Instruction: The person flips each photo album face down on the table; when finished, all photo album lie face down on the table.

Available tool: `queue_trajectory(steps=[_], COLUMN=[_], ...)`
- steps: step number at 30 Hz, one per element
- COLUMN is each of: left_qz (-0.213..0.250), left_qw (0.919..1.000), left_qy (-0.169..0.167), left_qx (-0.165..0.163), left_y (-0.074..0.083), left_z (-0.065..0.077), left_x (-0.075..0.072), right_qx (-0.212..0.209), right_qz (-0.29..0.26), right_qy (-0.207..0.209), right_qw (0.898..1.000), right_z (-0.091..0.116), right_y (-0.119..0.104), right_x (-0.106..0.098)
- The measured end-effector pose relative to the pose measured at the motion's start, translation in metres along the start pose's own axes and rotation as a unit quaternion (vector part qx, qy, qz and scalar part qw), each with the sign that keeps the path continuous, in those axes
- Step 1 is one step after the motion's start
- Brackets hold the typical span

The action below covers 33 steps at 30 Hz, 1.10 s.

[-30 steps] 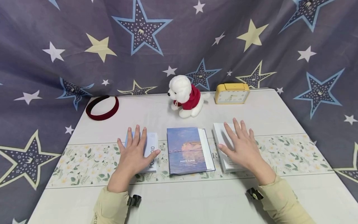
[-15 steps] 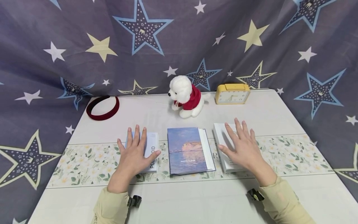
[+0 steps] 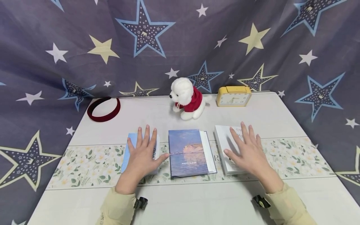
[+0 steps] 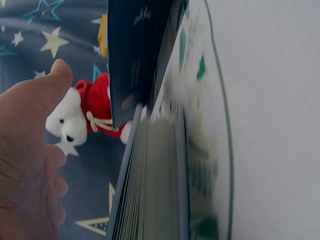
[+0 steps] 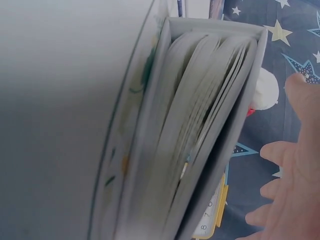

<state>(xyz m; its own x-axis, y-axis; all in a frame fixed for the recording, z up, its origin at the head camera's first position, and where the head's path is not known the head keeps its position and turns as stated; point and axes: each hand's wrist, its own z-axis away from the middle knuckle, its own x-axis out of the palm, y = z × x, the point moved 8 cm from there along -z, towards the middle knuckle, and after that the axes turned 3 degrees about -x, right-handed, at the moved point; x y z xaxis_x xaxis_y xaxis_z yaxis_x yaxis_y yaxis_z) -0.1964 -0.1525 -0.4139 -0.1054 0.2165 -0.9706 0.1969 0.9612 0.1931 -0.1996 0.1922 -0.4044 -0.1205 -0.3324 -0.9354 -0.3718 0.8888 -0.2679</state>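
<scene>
My left hand (image 3: pixel 142 157), fingers spread and palm down, is over a light-blue and white book (image 3: pixel 126 157) with dark lettering. Its thumb points toward the blue photo album (image 3: pixel 187 153), which has a painted sea cliff on the cover and lies in the middle. Over a thick white book (image 3: pixel 223 150) on the right, my right hand (image 3: pixel 248 154) is spread the same way. The left wrist view shows the left book's page edges (image 4: pixel 155 175) below the hand, with a gap between. In the right wrist view, pages (image 5: pixel 195 110) fill a white case, apart from the fingers.
Behind the books sits a white plush dog (image 3: pixel 182 90) in a red hoodie. A yellow clock (image 3: pixel 234 97) stands to its right, and a dark red headband (image 3: pixel 104 117) lies at the back left. A star-patterned curtain (image 3: pixel 174 47) hangs behind the table (image 3: pixel 202 203).
My left hand has shifted right, baring the light-blue left side of its book. The right hand has moved slightly right. The books have stayed in place, and the view has tilted a little.
</scene>
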Motion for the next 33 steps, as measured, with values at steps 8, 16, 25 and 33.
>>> queue_trajectory(steps=[8,16,25,33], left_qz=[0.001,0.009,0.021,0.019], left_qw=[0.9995,0.9964,0.9889,0.9833], left_qy=[-0.002,-0.005,-0.044,-0.075], left_qx=[0.033,0.084,0.140,0.165], left_y=[0.034,0.073,0.121,0.152], left_z=[-0.008,-0.014,-0.017,-0.019], left_x=[0.008,0.017,0.030,0.041], right_qx=[0.013,0.037,0.099,0.124], right_qz=[-0.009,-0.031,-0.058,-0.095], right_qy=[0.010,0.013,-0.042,-0.079], right_qw=[1.000,0.999,0.992,0.985], right_z=[0.016,0.034,0.053,0.063], right_y=[0.012,0.027,0.044,0.051], right_x=[-0.007,-0.008,-0.002,0.004])
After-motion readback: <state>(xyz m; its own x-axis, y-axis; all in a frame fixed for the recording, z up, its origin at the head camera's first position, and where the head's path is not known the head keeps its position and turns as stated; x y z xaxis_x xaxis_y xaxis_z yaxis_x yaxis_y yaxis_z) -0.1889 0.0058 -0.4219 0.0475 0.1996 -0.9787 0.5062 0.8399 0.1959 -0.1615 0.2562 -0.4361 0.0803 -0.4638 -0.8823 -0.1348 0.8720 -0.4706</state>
